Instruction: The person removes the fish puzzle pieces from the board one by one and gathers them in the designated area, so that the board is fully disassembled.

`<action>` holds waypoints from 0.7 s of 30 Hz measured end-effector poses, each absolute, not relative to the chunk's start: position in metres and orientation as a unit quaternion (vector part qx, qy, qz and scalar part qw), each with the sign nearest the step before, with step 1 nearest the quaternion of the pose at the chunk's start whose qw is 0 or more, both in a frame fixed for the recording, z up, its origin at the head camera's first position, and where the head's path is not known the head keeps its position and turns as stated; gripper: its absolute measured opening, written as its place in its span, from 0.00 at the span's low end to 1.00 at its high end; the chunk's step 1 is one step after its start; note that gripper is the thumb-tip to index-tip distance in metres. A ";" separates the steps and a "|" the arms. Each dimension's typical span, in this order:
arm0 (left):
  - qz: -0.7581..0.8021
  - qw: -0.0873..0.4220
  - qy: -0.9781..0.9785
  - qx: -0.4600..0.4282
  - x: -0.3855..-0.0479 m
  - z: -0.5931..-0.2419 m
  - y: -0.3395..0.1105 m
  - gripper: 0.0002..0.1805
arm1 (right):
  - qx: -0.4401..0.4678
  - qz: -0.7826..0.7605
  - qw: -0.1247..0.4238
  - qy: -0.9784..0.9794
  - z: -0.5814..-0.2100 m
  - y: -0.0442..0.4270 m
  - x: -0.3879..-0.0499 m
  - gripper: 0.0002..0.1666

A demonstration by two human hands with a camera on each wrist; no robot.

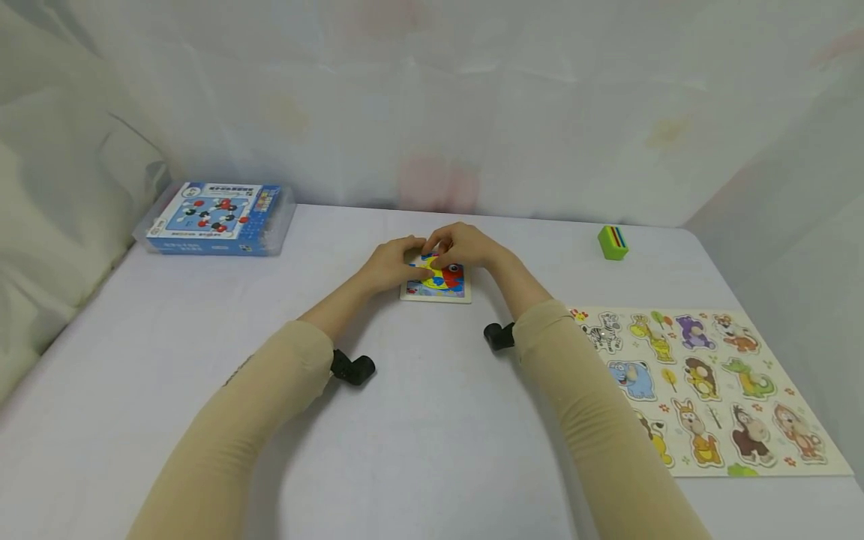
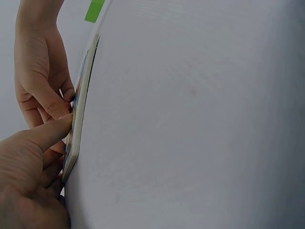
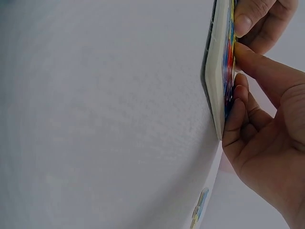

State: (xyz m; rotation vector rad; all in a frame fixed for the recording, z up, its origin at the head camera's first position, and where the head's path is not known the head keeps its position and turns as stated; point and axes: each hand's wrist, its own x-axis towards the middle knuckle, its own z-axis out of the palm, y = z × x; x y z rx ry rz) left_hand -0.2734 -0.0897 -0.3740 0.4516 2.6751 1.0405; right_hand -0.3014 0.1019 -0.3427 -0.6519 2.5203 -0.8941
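A small jigsaw puzzle in a pale wooden tray lies flat near the middle of the table, its picture red, yellow and blue with a round eye. My left hand grips it at the left, thumb on the picture and fingers bent about the far left edge. From the right, my right hand bends over the far side, thumb and fingertips on the pieces. In the left wrist view the two thumbs meet close together on the face of the tray. Fingers hide part of the picture.
A boxed molecular model set in a clear plastic case stands back left. At the back right sits a green block with coloured stripes. A large animal puzzle board lies front right, partly under my right sleeve.
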 end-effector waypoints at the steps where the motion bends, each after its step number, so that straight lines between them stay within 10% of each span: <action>1: 0.354 0.118 0.915 0.154 -0.274 -0.374 -0.090 0.37 | -0.232 -0.320 0.195 0.897 -0.343 0.102 -0.301 0.15; 21: 0.357 0.123 0.914 0.150 -0.271 -0.371 -0.088 0.37 | -0.233 -0.340 0.205 0.888 -0.341 0.102 -0.301 0.17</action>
